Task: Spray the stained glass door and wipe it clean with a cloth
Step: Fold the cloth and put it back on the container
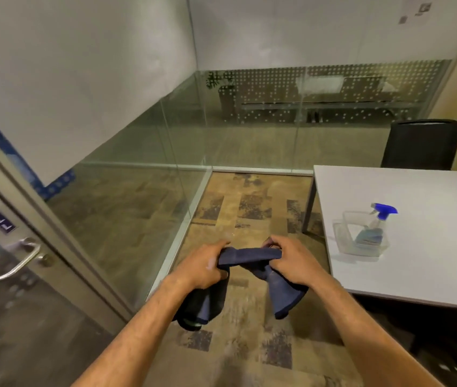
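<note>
Hands meet low at the centre of the head view: the left hand and the right hand each have their fingers curled shut around one end of a dark blue cloth, a short span of it pulled taut between them with its long axis running left to right, the loose ends hanging below each fist. The spray bottle, blue-triggered, stands upright in a clear container on the white table, off to the right and near the right hand, untouched by either. The glass door, with its metal handle, lies to the left, on the left hand's side and apart from both fists. Judging from this, the cloth is being readied, and wiping calls for a turn leftward toward the door.
</note>
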